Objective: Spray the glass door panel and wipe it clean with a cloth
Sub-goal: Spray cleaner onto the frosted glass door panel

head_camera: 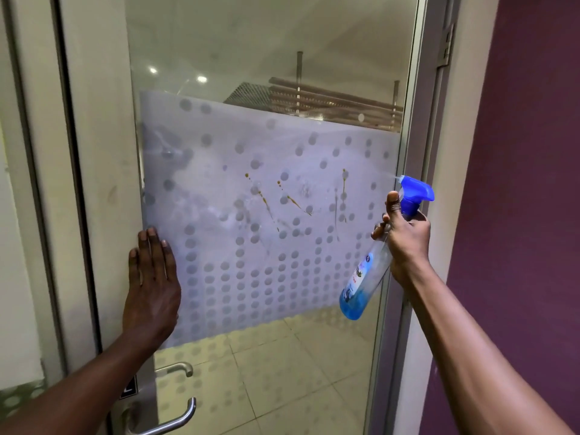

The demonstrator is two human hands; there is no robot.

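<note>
The glass door panel [270, 73] fills the middle of the view, with a frosted band of grey dots across it. Brown drip stains [266, 202] run down the frosted band, and wet smears show at its left. My left hand [152, 277] lies flat against the glass at the band's left edge, fingers up. My right hand [405, 237] grips a clear spray bottle [364, 284] with blue liquid and a blue trigger head [416, 191], its nozzle aimed left at the glass with a faint mist at the tip. No cloth is in view.
A metal lever handle [169, 425] sits on the door below my left arm. The white door frame [88, 152] stands at the left, a metal frame edge [414, 120] at the right. A purple wall [527, 183] is right beside my right arm.
</note>
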